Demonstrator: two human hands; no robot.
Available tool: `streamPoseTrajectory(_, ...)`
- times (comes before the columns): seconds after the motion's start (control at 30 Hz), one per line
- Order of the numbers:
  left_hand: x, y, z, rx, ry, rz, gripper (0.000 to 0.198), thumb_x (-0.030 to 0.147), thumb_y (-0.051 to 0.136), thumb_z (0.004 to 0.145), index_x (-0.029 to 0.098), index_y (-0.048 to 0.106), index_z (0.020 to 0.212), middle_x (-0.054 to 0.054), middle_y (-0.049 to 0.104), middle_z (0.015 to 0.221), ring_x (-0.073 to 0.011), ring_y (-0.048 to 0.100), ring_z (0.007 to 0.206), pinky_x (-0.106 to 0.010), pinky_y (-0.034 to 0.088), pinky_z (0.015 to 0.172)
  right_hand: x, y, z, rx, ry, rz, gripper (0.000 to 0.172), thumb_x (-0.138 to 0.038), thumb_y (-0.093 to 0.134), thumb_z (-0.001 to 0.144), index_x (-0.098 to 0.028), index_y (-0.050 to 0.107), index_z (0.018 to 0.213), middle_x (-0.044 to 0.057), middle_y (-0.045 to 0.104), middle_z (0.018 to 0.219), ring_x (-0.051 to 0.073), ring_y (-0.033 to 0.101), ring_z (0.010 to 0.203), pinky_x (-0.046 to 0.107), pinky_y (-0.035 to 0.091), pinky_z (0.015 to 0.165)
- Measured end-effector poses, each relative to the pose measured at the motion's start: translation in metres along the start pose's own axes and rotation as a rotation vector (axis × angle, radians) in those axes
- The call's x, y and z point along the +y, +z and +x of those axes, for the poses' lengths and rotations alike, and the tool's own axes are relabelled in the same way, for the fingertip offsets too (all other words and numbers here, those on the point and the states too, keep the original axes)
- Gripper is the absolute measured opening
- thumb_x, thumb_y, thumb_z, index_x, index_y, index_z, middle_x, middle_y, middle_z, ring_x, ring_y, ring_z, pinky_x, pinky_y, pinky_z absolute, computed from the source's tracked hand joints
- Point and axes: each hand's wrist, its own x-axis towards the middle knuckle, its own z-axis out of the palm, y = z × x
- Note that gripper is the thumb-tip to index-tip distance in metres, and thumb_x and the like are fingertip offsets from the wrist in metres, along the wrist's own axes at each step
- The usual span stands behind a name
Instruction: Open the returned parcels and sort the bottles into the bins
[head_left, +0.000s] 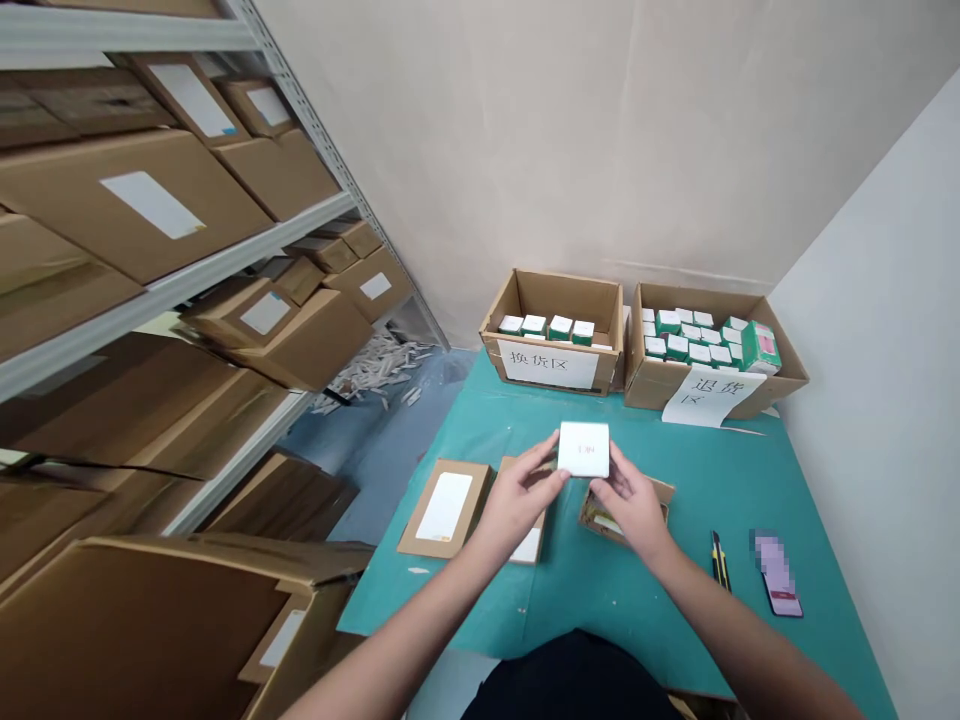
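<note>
Holding white box (583, 449) between both hands' fingers (546, 470)

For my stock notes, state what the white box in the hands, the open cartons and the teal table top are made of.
White box: probably coated card, smooth with crisp folded edges. Open cartons: brown corrugated cardboard, matte, with flaps. Teal top: perhaps matte plastic or rubber sheet; unclear.

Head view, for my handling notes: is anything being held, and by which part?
A small white box is held between both hands, the left hand at its left edge and the right hand at its right edge.
</note>
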Motion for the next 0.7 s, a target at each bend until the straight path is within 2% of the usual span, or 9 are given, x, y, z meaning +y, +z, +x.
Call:
streamPoseTrajectory(0.1,0.040,-0.001,0.059,-0.012,0.138,0.005,0.065,0.050,0.077,0.079,0.023,0.065,0.136,-0.009,0.064,0.141,-0.0306,0.062,0.128,-0.046,0.052,0.107,-0.041,-0.001,0.060,-0.008,-0.123,-0.046,0.083,-0.058,0.075,0.081,-0.024,0.049,0.152,0.007,0.056,0.150,0.032,0.054,0.137,0.050,0.043,0.117)
streamPoseTrajectory(0.17,0.059,0.001,0.105,-0.047,0.225,-0.008,0.065,0.048,0.078,0.078,0.024,0.064,0.137,-0.009,0.064,0.141,-0.0303,0.062,0.127,-0.046,0.051,0.108,-0.063,-0.004,0.105,-0.013,-0.202,-0.100,0.084,-0.057,0.074,0.083,-0.025,0.046,0.154,0.006,0.056,0.150,0.031,0.053,0.138,0.048,0.042,0.118)
streamPoseTrajectory(0.27,0.076,0.005,0.180,-0.073,0.332,-0.053,0.065,0.045,0.078,0.080,0.024,0.063,0.139,-0.009,0.063,0.142,-0.0303,0.061,0.128,-0.047,0.049,0.109,-0.087,-0.012,0.177,-0.014,-0.327,-0.162,0.083,-0.053,0.072,0.085,-0.026,0.041,0.157,0.005,0.055,0.151,0.030,0.050,0.141,0.048,0.039,0.120)
streamPoseTrajectory(0.33,0.078,0.009,0.229,-0.094,0.380,-0.095,0.065,0.044,0.077,0.080,0.023,0.062,0.139,-0.010,0.061,0.144,-0.0302,0.060,0.129,-0.046,0.048,0.110,-0.095,-0.019,0.224,-0.012,-0.387,-0.178,0.082,-0.052,0.072,0.086,-0.026,0.040,0.157,0.005,0.055,0.151,0.029,0.048,0.142,0.047,0.037,0.121)
streamPoseTrajectory(0.43,0.068,0.015,0.294,-0.148,0.373,-0.168,0.067,0.044,0.077,0.079,0.019,0.062,0.139,-0.013,0.062,0.143,-0.0311,0.057,0.132,-0.047,0.046,0.111,-0.089,-0.031,0.286,-0.004,-0.421,-0.184,0.084,-0.051,0.072,0.084,-0.024,0.041,0.157,0.007,0.052,0.153,0.029,0.048,0.142,0.046,0.036,0.122)
streamPoseTrajectory(0.5,0.053,0.019,0.327,-0.163,0.346,-0.198,0.069,0.044,0.078,0.078,0.018,0.062,0.139,-0.014,0.061,0.144,-0.0319,0.055,0.134,-0.048,0.045,0.112,-0.075,-0.039,0.319,0.009,-0.401,-0.180,0.086,-0.051,0.074,0.082,-0.023,0.042,0.156,0.008,0.052,0.153,0.029,0.050,0.141,0.046,0.038,0.121)
streamPoseTrajectory(0.6,0.025,0.025,0.363,-0.168,0.285,-0.216,0.069,0.042,0.078,0.077,0.017,0.062,0.138,-0.014,0.061,0.144,-0.0322,0.056,0.132,-0.047,0.046,0.110,-0.049,-0.050,0.352,0.036,-0.344,-0.181,0.084,-0.050,0.073,0.082,-0.020,0.043,0.155,0.008,0.056,0.150,0.028,0.051,0.139,0.046,0.039,0.119)
streamPoseTrajectory(0.7,-0.001,0.031,0.384,-0.142,0.185,-0.211,0.065,0.039,0.077,0.079,0.017,0.062,0.138,-0.014,0.061,0.144,-0.0315,0.057,0.131,-0.045,0.048,0.107,-0.024,-0.057,0.373,0.070,-0.290,-0.184,0.081,-0.047,0.071,0.083,-0.018,0.045,0.154,0.009,0.057,0.149,0.027,0.051,0.140,0.044,0.040,0.118)
